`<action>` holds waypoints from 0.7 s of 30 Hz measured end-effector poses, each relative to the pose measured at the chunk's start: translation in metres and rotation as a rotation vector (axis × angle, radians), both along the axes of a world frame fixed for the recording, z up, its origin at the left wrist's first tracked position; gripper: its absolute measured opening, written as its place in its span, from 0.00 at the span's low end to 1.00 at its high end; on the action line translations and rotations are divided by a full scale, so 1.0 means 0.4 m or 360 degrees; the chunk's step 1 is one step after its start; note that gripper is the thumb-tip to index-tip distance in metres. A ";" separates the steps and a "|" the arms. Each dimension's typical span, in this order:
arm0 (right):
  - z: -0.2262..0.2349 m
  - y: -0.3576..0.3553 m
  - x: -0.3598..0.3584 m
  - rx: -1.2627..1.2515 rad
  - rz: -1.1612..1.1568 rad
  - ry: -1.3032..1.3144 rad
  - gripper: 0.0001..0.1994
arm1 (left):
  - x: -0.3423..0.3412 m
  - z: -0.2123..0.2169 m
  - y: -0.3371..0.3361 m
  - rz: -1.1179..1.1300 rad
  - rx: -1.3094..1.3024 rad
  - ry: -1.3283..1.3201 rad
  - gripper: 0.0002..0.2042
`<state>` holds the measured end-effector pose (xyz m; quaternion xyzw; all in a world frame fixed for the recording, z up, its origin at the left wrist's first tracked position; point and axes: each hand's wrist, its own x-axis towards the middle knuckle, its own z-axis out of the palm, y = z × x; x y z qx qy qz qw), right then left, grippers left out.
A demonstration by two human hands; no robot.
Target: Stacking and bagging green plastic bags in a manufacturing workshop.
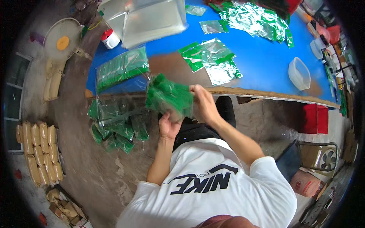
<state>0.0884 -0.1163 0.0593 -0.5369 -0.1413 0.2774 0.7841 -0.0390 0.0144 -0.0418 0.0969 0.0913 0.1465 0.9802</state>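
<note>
At the far left, tan sacks (40, 150) are lying in rows on the floor, and a white fan (62, 39) is standing above them. A clear bag of green packets (121, 68) is resting on the blue table (262, 64), its lower part hanging over the edge toward more green packets (114, 129) below. The left hand (168, 125) is cupping the bundle of green pouches (169, 97) from underneath, fingers curled against it. The right hand (203, 104) is gripping the bundle's right side, fingers pressed together over its top edge. The bundle is sitting in front of the table edge, above the person's lap. Further right, silver and green pouches (213, 57) are lying beside a clear plastic tub (299, 73).
</note>
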 end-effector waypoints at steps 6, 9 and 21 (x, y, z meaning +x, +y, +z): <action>-0.007 0.061 0.202 -0.1701 -0.0581 -0.2402 0.26 | -0.082 -0.005 0.097 0.0093 0.0232 -0.0061 0.28; -0.119 0.036 0.177 -0.1157 0.0157 -0.2945 0.28 | -0.136 -0.006 0.138 0.0096 0.0302 -0.0107 0.30; -0.016 -0.088 0.068 -0.1469 -0.0462 -0.1587 0.23 | -0.017 -0.021 0.041 -0.0057 0.0169 0.0176 0.25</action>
